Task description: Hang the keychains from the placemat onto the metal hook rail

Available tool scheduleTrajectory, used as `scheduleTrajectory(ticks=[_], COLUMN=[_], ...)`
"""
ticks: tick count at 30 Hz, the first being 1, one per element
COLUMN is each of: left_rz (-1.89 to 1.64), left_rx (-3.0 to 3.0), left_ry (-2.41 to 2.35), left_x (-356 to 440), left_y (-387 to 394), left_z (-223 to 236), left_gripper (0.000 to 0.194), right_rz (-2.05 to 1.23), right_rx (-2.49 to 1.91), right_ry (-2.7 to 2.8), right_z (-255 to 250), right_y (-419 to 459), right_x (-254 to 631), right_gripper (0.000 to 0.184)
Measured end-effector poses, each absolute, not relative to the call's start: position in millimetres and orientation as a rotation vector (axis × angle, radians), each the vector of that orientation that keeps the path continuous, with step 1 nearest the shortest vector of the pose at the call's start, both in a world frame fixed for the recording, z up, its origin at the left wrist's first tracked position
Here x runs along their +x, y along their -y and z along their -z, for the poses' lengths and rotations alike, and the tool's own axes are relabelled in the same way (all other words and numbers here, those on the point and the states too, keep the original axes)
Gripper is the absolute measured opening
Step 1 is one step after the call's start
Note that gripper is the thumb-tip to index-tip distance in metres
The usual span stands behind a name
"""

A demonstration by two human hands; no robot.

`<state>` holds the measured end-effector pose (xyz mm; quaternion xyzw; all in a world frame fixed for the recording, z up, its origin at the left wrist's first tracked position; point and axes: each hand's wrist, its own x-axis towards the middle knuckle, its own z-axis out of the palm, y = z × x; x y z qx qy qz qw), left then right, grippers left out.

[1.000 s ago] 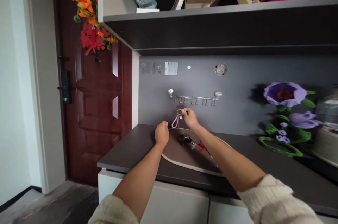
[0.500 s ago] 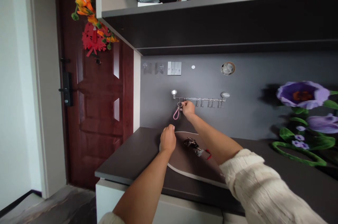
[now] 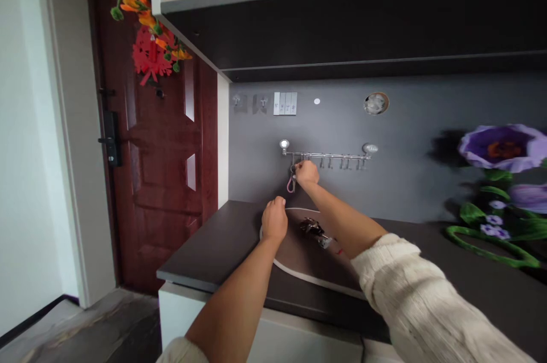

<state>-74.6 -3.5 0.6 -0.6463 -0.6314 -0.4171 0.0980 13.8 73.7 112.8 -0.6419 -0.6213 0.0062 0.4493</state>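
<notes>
My right hand (image 3: 306,172) is raised to the left end of a chrome hook rail (image 3: 327,155) on the grey wall. Its fingers pinch the ring of a key with a pink strap (image 3: 291,183), which hangs just under the first hooks. My left hand (image 3: 275,220) is closed and rests at the left rim of a brown oval tray (image 3: 299,257) on the dark counter. A bunch of keys (image 3: 314,228) with a red piece lies in the tray beside my right forearm.
Purple fabric flowers (image 3: 499,149) with green stems stand at the right of the counter. A dark shelf (image 3: 342,15) overhangs the wall. A red-brown door (image 3: 145,141) with orange and red decorations is at the left. Light switches (image 3: 285,103) sit above the rail.
My right hand rose from above the tray to the hook rail, carrying the pink-strapped key. The left hand stayed at the tray's rim. The view shifted slightly left.
</notes>
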Motion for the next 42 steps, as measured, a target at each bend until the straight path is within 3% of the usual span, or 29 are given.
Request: scheduleTrajectory(ticks=[14, 27, 33, 42], left_rz=[1.358, 1.293, 1.146, 0.841], left_rx=[-2.064, -2.396, -2.476, -2.44], left_ry=[1.719, 1.493, 1.406, 1.525], left_x=[-75, -69, -66, -58], left_y=[2, 10, 12, 3], left_z=[1, 5, 5, 3], left_gripper=[0.026, 0.018, 0.023, 0.033], right_rz=[-0.187, -0.593, -0.508, -0.154], right_rx=[-1.252, -1.046, -1.173, -1.444], right_ry=[1.477, 1.483, 1.577, 1.835], right_z=[-87, -30, -4, -3], right_y=[-79, -14, -2, 9], right_x=[47, 89, 99, 98], right_gripper=[0.018, 0.011, 0.013, 0.019])
